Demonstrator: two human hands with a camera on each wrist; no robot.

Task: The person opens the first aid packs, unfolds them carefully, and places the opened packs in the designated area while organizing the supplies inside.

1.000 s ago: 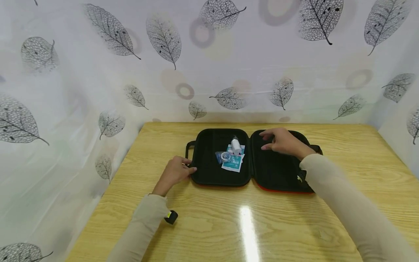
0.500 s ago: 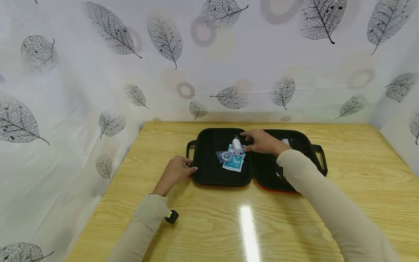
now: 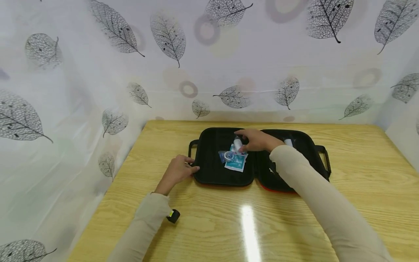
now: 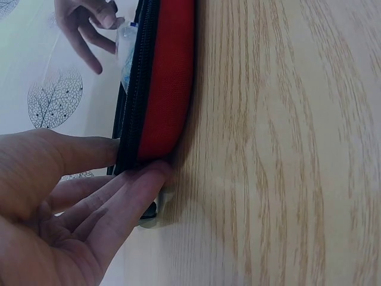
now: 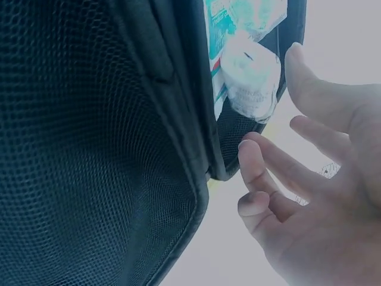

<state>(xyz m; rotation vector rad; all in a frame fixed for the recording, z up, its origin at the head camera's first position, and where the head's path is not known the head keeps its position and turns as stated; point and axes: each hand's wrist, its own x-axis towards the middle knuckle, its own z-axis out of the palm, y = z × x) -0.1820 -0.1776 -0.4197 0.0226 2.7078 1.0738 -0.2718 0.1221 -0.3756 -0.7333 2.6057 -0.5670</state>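
A black zip case point(image 3: 209, 173) with a red outer shell lies unfolded flat on the table. My left hand point(image 3: 178, 170) grips its left rim, thumb on the zip edge and fingers against the red side point(image 4: 169, 77) in the left wrist view. Inside the left half are a white cylinder in clear wrap point(image 3: 238, 145), teal-and-white packets point(image 3: 235, 163) and a white ring-shaped roll point(image 3: 228, 156) on a blue packet. My right hand point(image 3: 256, 140) hovers at the cylinder, thumb and fingers spread around it. In the right wrist view a gap shows between the fingertips and the cylinder point(image 5: 250, 77).
The case's right half, lined with black mesh point(image 5: 77, 149), holds another white object point(image 3: 288, 142) partly behind the right forearm. Black handles point(image 3: 324, 160) stick out at both ends. A leaf-print curtain point(image 3: 203, 65) hangs behind the wooden table point(image 3: 209, 225).
My right hand has moved left from over the right half to the white cylinder in the left half. The left hand stays at the rim. The view has shifted slightly.
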